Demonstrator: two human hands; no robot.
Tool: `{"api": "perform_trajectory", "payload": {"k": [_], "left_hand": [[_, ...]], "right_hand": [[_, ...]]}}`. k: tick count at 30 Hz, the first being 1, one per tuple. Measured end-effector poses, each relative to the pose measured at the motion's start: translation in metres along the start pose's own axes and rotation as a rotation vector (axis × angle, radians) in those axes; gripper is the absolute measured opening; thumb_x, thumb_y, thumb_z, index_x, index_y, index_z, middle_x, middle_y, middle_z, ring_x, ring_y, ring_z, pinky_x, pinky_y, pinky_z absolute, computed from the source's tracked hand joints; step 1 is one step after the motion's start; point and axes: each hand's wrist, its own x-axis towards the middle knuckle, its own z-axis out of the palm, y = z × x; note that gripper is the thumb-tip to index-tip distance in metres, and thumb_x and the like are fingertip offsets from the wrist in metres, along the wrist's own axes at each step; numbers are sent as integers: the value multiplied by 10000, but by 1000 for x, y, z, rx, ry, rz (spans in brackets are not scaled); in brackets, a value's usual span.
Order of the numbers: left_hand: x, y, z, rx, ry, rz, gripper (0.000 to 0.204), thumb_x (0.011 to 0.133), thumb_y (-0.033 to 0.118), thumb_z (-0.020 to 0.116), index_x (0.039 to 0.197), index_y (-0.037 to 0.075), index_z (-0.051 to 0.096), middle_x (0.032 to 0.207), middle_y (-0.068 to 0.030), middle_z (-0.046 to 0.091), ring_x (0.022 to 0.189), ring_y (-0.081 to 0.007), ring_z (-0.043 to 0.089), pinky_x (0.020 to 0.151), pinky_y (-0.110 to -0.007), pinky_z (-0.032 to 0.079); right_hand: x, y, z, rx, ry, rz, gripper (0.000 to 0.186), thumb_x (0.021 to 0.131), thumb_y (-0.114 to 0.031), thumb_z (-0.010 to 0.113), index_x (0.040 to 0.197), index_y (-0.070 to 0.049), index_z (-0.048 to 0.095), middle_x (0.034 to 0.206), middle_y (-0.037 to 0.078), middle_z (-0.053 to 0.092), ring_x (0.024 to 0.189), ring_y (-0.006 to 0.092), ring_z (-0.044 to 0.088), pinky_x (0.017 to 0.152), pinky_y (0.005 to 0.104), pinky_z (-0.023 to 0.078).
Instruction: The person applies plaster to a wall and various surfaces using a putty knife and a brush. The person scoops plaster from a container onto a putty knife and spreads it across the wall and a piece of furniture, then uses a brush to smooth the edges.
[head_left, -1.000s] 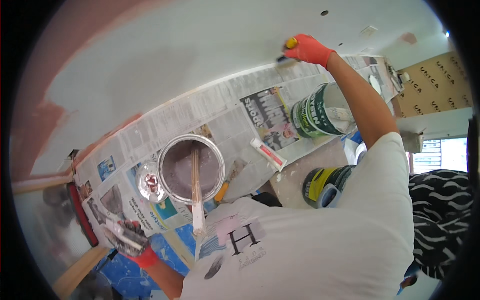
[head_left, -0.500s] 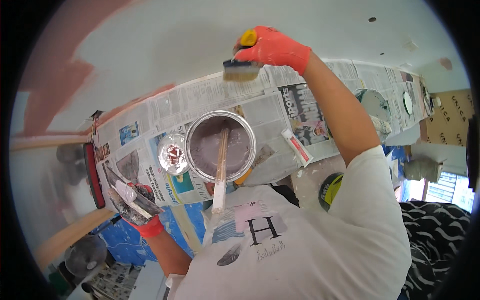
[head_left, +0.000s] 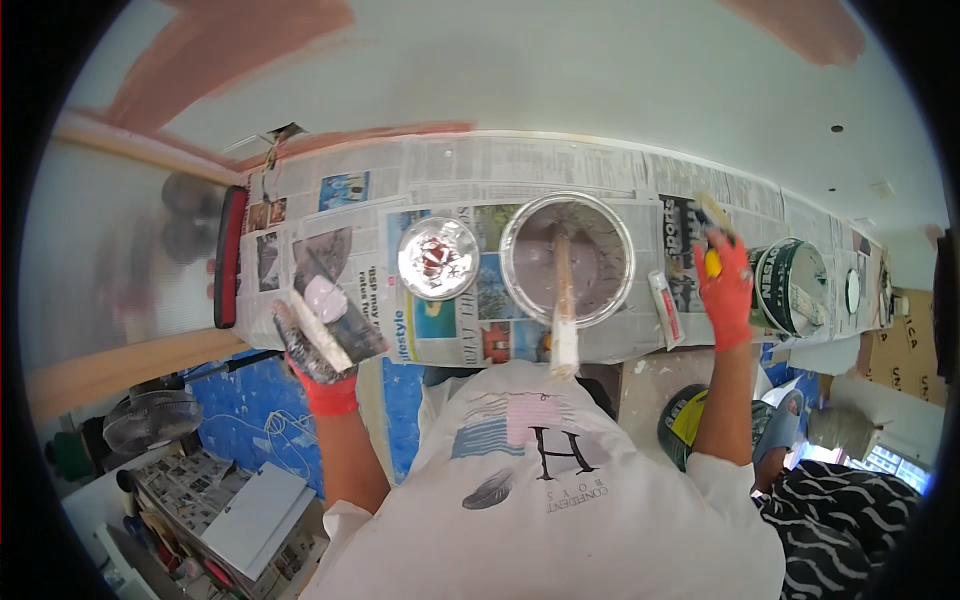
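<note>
My left hand point(head_left: 318, 352), in a coral glove with a smeared dark palm, is closed round a broad filling knife point(head_left: 350, 328) with a pale spine. A lump of pinkish-mauve filler point(head_left: 325, 298) sits on its blade. To the right, my coral-gloved right hand point(head_left: 728, 285) grips a paintbrush point(head_left: 713, 213), bristles pointing toward the wall. Between my hands stands an open tin of mauve paint point(head_left: 520, 283). A wooden stirring stick point(head_left: 565, 305) leans in it, its white-coated end over the near rim. Beside the tin lies a shiny round lid point(head_left: 425, 275) with red-brown smears.
Newspaper point(head_left: 400, 170) covers the ledge along the pale wall point(head_left: 580, 80), which has pink painted patches. A white tube point(head_left: 664, 310) lies left of my right hand, a green-and-white bucket point(head_left: 775, 290) right of it. A red-edged panel point(head_left: 230, 260) bounds the left end. A fan point(head_left: 150, 420) stands lower left.
My right hand has come down from near the wall with the brush and moved to the right. My left hand still holds the filling knife. The whole view has shifted.
</note>
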Motion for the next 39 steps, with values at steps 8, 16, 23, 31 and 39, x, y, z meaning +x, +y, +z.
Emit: {"api": "perform_trajectory", "payload": {"k": [8, 16, 23, 31, 39], "left_hand": [[38, 37, -44, -85, -298, -28, 601, 1000, 523, 454, 1424, 97, 453, 1359, -96, 542, 1189, -257, 556, 968, -430, 476], [96, 41, -174, -623, -307, -287, 530, 1032, 400, 440, 1445, 67, 438, 1403, -79, 530, 1261, -229, 532, 1076, -381, 419], [97, 52, -203, 16, -193, -55, 444, 1034, 415, 446, 1383, 148, 512, 1178, -1, 633, 1018, -177, 630, 864, -344, 519], [75, 77, -191, 96, 4, -32, 529, 1022, 484, 433, 1405, 125, 494, 1313, -51, 576, 1142, -227, 587, 960, -374, 489], [56, 90, -206, 193, 149, 65, 569, 1015, 513, 442, 1449, 145, 447, 1358, -76, 546, 1177, -226, 565, 965, -374, 482]], "right_hand": [[-135, 5, 45, -199, -275, 283, 624, 848, -69, 644, 1437, -167, 463, 1452, 286, 404, 1320, 440, 428, 1056, 468, 406], [-203, -143, 14, -42, -168, 455, 252, 927, -195, 626, 1121, -42, 676, 1081, 169, 688, 1042, 337, 645, 920, 418, 496], [-210, -309, 61, 414, -353, 340, 250, 907, -222, 660, 1085, -47, 683, 1045, 156, 698, 970, 315, 670, 854, 380, 520], [-144, -366, 104, 599, -402, 88, 266, 897, -232, 660, 1091, -53, 688, 1015, 135, 696, 952, 305, 663, 838, 391, 519], [-137, -333, 114, 623, -586, 117, 292, 883, -299, 696, 1044, -56, 692, 1014, 117, 698, 968, 267, 654, 841, 382, 509]]}}
